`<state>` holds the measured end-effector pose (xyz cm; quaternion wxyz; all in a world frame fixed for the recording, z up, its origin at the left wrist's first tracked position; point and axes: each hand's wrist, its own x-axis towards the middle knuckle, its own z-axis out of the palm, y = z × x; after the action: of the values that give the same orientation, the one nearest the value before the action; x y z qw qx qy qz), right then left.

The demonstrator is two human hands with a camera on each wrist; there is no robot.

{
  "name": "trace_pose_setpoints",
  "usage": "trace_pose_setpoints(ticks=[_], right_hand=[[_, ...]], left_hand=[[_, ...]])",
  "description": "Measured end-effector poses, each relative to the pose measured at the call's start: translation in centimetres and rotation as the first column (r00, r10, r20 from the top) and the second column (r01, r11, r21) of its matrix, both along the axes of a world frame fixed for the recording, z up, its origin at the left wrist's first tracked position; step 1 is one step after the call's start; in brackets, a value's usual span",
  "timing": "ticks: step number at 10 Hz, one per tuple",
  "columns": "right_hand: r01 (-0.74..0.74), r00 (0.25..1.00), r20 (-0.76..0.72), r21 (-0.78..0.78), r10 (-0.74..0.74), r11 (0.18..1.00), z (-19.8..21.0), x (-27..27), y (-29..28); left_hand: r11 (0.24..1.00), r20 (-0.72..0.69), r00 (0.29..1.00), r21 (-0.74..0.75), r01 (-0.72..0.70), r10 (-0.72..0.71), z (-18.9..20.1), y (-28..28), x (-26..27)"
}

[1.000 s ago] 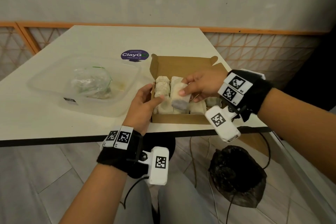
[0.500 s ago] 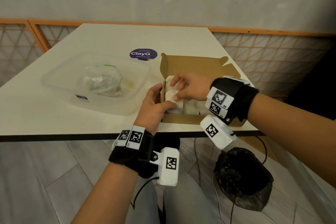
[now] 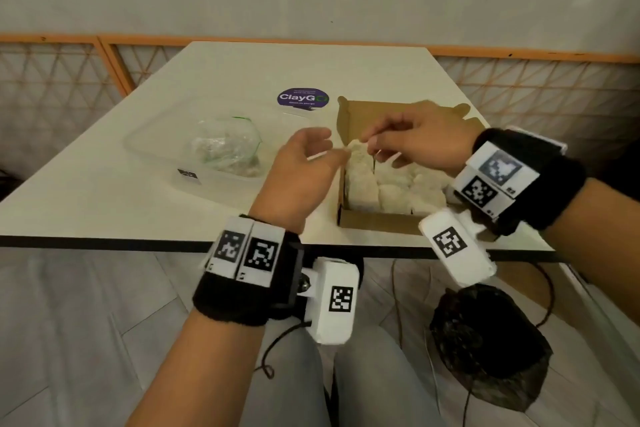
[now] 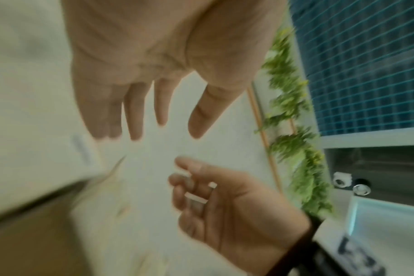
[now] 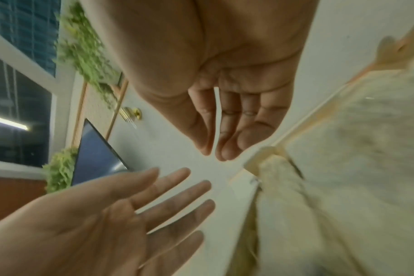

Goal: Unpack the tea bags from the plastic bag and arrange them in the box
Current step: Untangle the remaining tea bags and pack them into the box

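Note:
An open cardboard box point(image 3: 374, 220) sits at the table's near right edge, filled with rows of pale tea bags point(image 3: 394, 191). My right hand point(image 3: 372, 144) hovers over the box's far left corner, fingers loosely extended; the right wrist view shows the right hand point(image 5: 213, 153) empty above the tea bags point(image 5: 343, 149). Just left of the box, my left hand point(image 3: 332, 147) is raised off the table, with relaxed fingers holding nothing. In the left wrist view the left hand point(image 4: 165, 134) is also bare. A crumpled clear plastic bag point(image 3: 225, 149) lies in a clear tub point(image 3: 156, 146) to the left.
A round purple sticker point(image 3: 303, 99) lies on the white table point(image 3: 104, 204) behind the tub. A black bag point(image 3: 491, 347) sits on the floor under the table's right corner, with cables near it. An orange-framed lattice rail runs behind the table.
The right hand lowered its tea bag into the box and let go of it. The left hand came off the box's left wall. Both hands now hover empty.

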<state>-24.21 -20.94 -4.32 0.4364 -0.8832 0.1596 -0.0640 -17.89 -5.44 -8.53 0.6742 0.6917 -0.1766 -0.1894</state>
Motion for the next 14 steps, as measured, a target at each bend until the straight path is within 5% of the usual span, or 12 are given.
trace_pose_setpoints(ticks=[1,2,3,4,5,7,10,11,13,14], right_hand=[[0.010,0.995,0.095,0.052,-0.015,0.999,2.6,1.2,0.3],[0.006,0.993,0.114,0.070,-0.014,0.998,3.8,2.3,0.8],[-0.121,0.992,0.051,0.053,0.118,0.991,3.2,3.7,3.3],[-0.251,0.967,0.049,0.047,0.248,0.967,0.9,5.1,7.0],[-0.304,0.945,0.109,-0.040,0.307,0.952,-1.2,6.8,9.7],[-0.395,0.917,-0.047,-0.218,0.395,0.892,-2.3,9.7,11.3],[-0.312,0.950,-0.130,-0.292,0.285,0.904,-1.3,11.2,10.4],[-0.260,0.965,-0.095,-0.322,0.243,0.910,-1.1,11.3,10.6],[-0.103,0.994,-0.003,-0.371,0.109,0.923,-0.8,11.7,10.9],[-0.096,0.995,-0.040,-0.392,0.088,0.915,-0.5,11.6,10.2]], left_hand=[[0.997,0.033,0.997,-0.029,0.070,-0.069,4.0,2.8,0.9],[0.998,0.024,0.999,-0.053,-0.045,0.046,6.0,4.8,3.5],[0.958,0.003,0.959,0.037,-0.283,0.283,5.5,6.2,8.1],[0.869,0.067,0.937,0.356,-0.344,0.343,4.2,7.2,11.1],[0.775,0.134,0.957,0.563,-0.288,0.258,3.5,7.6,12.5],[0.514,0.224,0.973,0.841,-0.168,-0.050,4.2,7.5,12.9],[0.590,0.173,0.985,0.794,-0.145,0.010,3.4,7.1,13.3],[0.710,0.033,0.998,0.701,-0.065,0.059,3.1,7.1,13.9],[0.993,-0.341,0.939,0.114,-0.007,0.046,2.9,6.0,14.4],[0.996,-0.410,0.911,-0.084,0.007,-0.040,3.4,5.4,13.7]])
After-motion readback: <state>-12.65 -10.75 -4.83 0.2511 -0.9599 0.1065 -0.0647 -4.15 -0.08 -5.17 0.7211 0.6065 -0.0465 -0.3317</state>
